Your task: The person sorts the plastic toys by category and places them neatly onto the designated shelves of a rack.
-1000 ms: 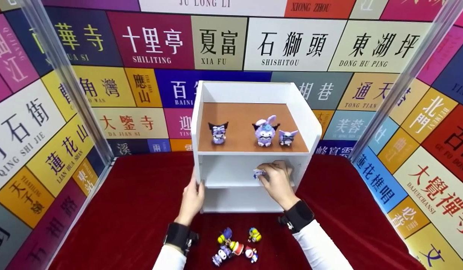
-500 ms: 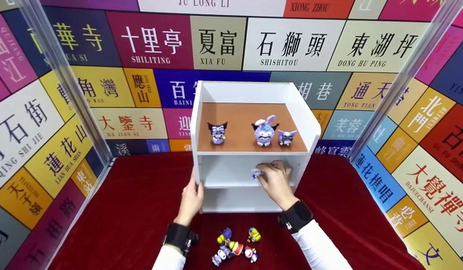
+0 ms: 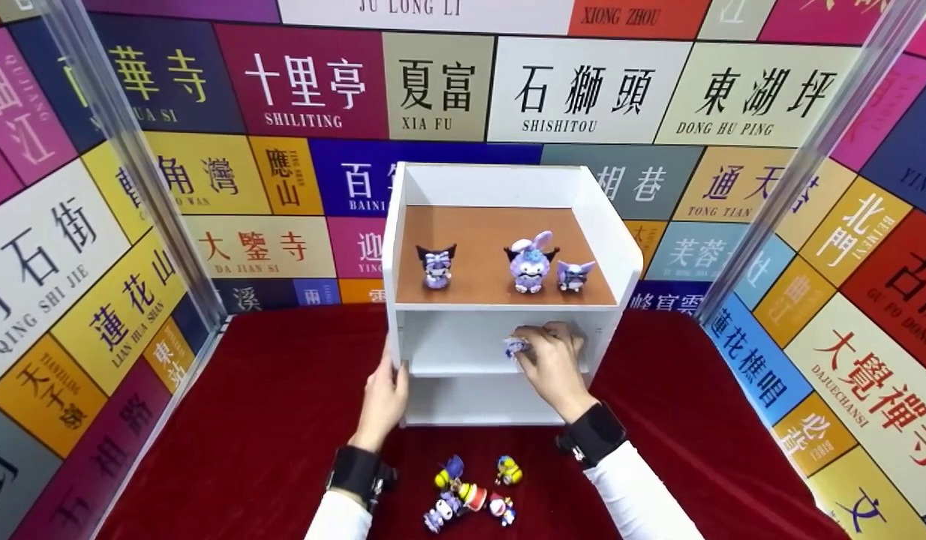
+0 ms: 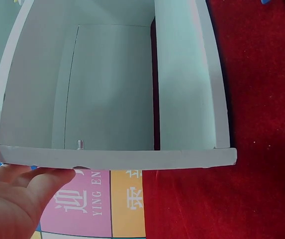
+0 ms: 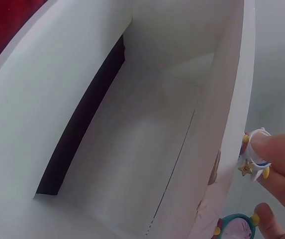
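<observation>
A white shelf unit (image 3: 500, 306) with a brown top stands on red cloth. My left hand (image 3: 383, 397) grips its left side panel; the left wrist view shows fingers (image 4: 47, 185) along the panel's outer face. My right hand (image 3: 559, 364) is at the middle compartment, pinching a small white figurine (image 3: 516, 346). Seen from the right wrist, this figurine has a gold star and yellow and blue parts. A second, teal-rimmed figurine (image 5: 237, 228) touches a lower finger there; whether it is held or standing I cannot tell. The right hand hides it from the head view.
On the brown top stand a black-eared figurine (image 3: 436, 267), a larger purple rabbit-eared figurine (image 3: 529, 262) and a small purple figurine (image 3: 575, 276). Several small figurines (image 3: 472, 496) lie on the red cloth (image 3: 283, 450) before the unit. Printed panels surround the area.
Both hands keep nearly the same place. The figurine pinched in my right hand has shifted or turned very slightly; the rest looks unchanged.
</observation>
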The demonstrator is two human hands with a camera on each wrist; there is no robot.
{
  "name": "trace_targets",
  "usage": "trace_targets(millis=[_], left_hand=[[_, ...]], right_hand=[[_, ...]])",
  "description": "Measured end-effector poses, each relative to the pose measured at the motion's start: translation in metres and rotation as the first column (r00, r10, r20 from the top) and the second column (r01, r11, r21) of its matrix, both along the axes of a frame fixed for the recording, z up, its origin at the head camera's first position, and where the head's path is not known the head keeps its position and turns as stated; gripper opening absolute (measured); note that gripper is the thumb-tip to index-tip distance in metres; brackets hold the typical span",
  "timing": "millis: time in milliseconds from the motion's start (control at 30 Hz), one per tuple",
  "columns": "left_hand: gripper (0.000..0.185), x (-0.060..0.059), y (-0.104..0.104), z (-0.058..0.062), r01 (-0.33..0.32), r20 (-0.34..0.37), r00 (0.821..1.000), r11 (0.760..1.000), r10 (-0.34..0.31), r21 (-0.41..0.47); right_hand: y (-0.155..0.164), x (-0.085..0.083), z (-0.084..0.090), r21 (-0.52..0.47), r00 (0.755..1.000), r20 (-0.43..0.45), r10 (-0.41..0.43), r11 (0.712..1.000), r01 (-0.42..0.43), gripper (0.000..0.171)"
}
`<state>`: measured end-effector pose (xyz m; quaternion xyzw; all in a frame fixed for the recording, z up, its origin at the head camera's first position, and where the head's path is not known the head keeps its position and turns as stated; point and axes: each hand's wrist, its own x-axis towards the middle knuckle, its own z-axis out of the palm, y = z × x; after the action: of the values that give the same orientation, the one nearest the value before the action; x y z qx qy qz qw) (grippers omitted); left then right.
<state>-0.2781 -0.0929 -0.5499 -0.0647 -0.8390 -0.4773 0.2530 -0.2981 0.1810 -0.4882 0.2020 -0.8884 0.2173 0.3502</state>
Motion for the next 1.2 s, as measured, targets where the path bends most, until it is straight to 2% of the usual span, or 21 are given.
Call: trace_targets(millis=[133, 300, 400, 467, 533, 633, 733, 867, 967, 1067, 1133, 1200], left_hand=[[0.06, 0.0, 0.0, 0.0, -0.001, 0.003, 1.0, 1.0, 0.001, 0.0], [0.059, 0.0, 0.002, 0.001, -0.004, -0.003, 1.0, 1.0, 0.004, 0.0], [0.059, 0.0, 0.002, 0.002, 0.014, -0.001, 1.0, 1.0, -0.014, 0.007], [0.059, 0.0, 0.002, 0.002, 0.017, 0.002, 1.0, 1.0, -0.017, 0.006], [0.058, 0.0, 0.001, 0.002, 0.017, 0.012, 1.0, 1.0, -0.017, 0.009], [0.058, 0.001, 0.001, 0.001, 0.009, 0.024, 1.0, 1.0, -0.009, 0.013], [0.059, 0.002, 0.001, 0.0, 0.01, 0.026, 1.0, 1.0, -0.01, 0.012], [0.058, 0.002, 0.002, -0.001, 0.012, 0.014, 1.0, 1.0, -0.012, -0.005], [0.058, 0.003, 0.001, -0.002, 0.013, 0.013, 1.0, 1.0, -0.013, -0.002], [0.058, 0.003, 0.0, -0.001, 0.017, 0.013, 1.0, 1.0, -0.017, 0.007], [0.058, 0.002, 0.0, 0.0, 0.017, 0.014, 1.0, 1.0, -0.018, 0.01], [0.059, 0.001, 0.0, 0.002, 0.018, 0.014, 1.0, 1.0, -0.018, 0.014]], right_hand=[[-0.001, 0.005, 0.001, -0.021, 0.998, -0.059, -0.001, 1.0, 0.0, 0.039], [-0.008, 0.022, 0.001, -0.08, 0.987, -0.152, 0.058, 0.994, -0.07, 0.038], [-0.015, 0.037, -0.006, -0.081, 0.969, -0.191, 0.154, 0.982, -0.172, 0.032], [-0.021, 0.048, -0.014, -0.039, 0.949, -0.185, 0.255, 0.963, -0.266, 0.027], [-0.029, 0.059, -0.025, 0.034, 0.919, -0.128, 0.374, 0.927, -0.373, 0.024], [-0.042, 0.074, -0.046, 0.176, 0.862, 0.018, 0.507, 0.847, -0.501, 0.023], [-0.051, 0.087, -0.066, 0.31, 0.816, 0.154, 0.558, 0.757, -0.576, 0.027], [-0.058, 0.097, -0.086, 0.412, 0.771, 0.253, 0.584, 0.656, -0.632, 0.034], [-0.06, 0.1, -0.098, 0.463, 0.752, 0.296, 0.589, 0.6, -0.652, 0.038], [-0.06, 0.101, -0.106, 0.511, 0.747, 0.326, 0.579, 0.556, -0.655, 0.041], [-0.06, 0.101, -0.11, 0.53, 0.747, 0.342, 0.57, 0.54, -0.654, 0.042], [-0.061, 0.1, -0.113, 0.539, 0.751, 0.348, 0.561, 0.536, -0.65, 0.042]])
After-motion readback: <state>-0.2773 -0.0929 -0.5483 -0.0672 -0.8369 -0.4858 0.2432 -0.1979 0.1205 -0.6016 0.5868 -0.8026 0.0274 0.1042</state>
